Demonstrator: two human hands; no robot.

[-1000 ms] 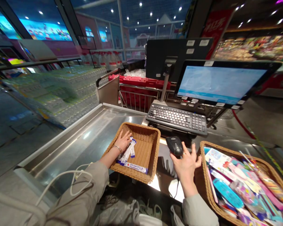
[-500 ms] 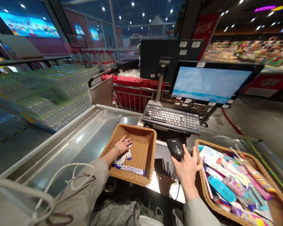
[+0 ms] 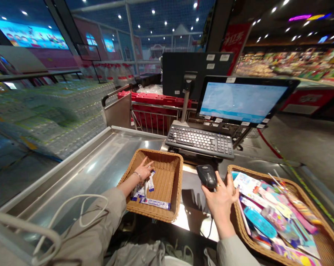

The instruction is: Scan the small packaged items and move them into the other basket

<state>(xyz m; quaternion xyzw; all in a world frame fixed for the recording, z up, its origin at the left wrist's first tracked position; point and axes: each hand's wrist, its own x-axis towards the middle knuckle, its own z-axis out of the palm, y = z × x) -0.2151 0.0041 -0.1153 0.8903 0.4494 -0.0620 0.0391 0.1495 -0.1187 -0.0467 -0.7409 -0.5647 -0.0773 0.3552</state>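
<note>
Wicker basket (image 3: 152,213) sits at the end of the stainless bench (image 3: 80,173), with a fuller wicker basket (image 3: 240,221) of bright packaged goods (image 3: 269,218) to its right. Right hand (image 3: 221,201) holds a corded barcode scanner (image 3: 207,176) by its grip, fingers spread. Left hand (image 3: 143,170) lies over white-and-blue sachets (image 3: 147,192) inside the nearer basket; from here I cannot tell whether it grips them.

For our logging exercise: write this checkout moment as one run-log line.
left hand: touching sachets in wicker basket | right hand: holding barcode scanner | nearby: second wicker basket of packaged items
</note>
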